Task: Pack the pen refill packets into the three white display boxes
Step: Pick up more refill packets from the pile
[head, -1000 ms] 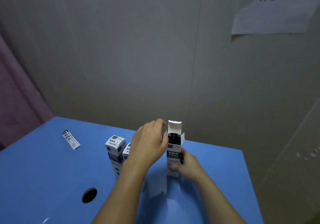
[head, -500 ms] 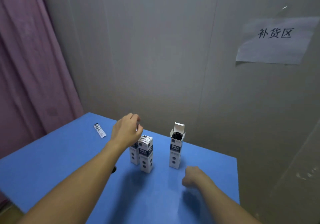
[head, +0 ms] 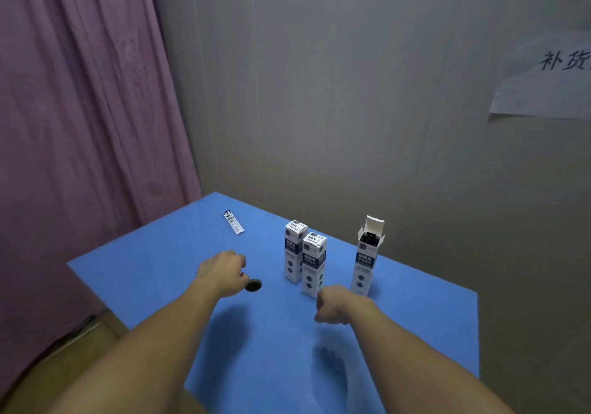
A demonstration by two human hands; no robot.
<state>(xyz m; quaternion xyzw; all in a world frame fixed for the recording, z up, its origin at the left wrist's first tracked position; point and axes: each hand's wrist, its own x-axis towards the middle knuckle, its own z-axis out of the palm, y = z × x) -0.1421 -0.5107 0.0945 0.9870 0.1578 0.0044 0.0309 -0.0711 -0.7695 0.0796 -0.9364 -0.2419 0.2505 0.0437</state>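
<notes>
One refill packet (head: 233,221) lies alone at the table's (head: 128,273) far left. The open box (head: 367,257) stands upright with its flap up, probably waiting for it. The left hand (head: 222,273) reaches that way, fingers loosely curled and seemingly empty; the right hand (head: 332,306) hangs idle, holding nothing.

Two closed boxes (head: 305,258), one open box (head: 367,257), loose packet (head: 233,222).
</notes>
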